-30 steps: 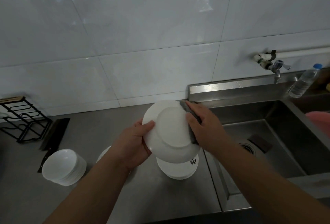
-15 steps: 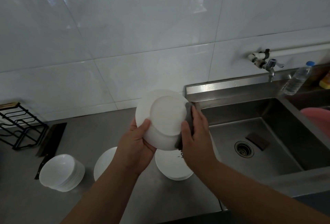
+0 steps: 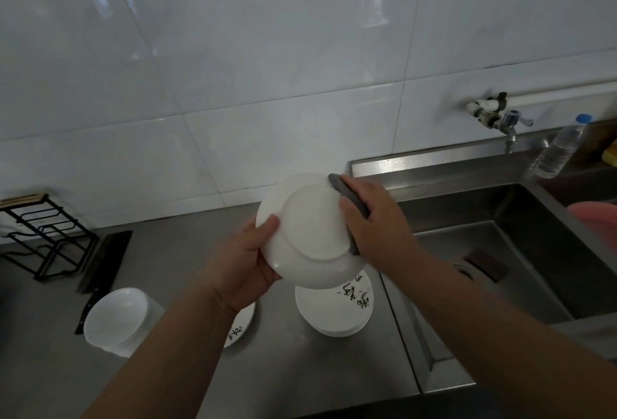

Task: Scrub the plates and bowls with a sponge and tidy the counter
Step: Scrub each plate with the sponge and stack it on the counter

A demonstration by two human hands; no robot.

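My left hand (image 3: 243, 261) grips the left rim of a white plate (image 3: 309, 228), held tilted above the counter with its underside toward me. My right hand (image 3: 377, 221) holds a grey sponge (image 3: 349, 199) pressed against the plate's right edge. Below it on the steel counter (image 3: 283, 368) sits a stack of white plates with black writing (image 3: 334, 308). Another plate (image 3: 240, 328) lies partly hidden under my left forearm. A stack of white bowls (image 3: 115, 315) stands at the left.
The steel sink (image 3: 500, 241) lies to the right, with a drain and a dark pad inside, a tap (image 3: 507, 121) on the wall and a water bottle (image 3: 561, 148) on the ledge. A pink basin (image 3: 597, 218) shows at the right edge. A black wire rack (image 3: 43, 238) and a knife (image 3: 100, 271) sit far left.
My right hand with the sponge slid from the plate's lower right edge up to its upper right edge. The plate tilted slightly in my left hand.
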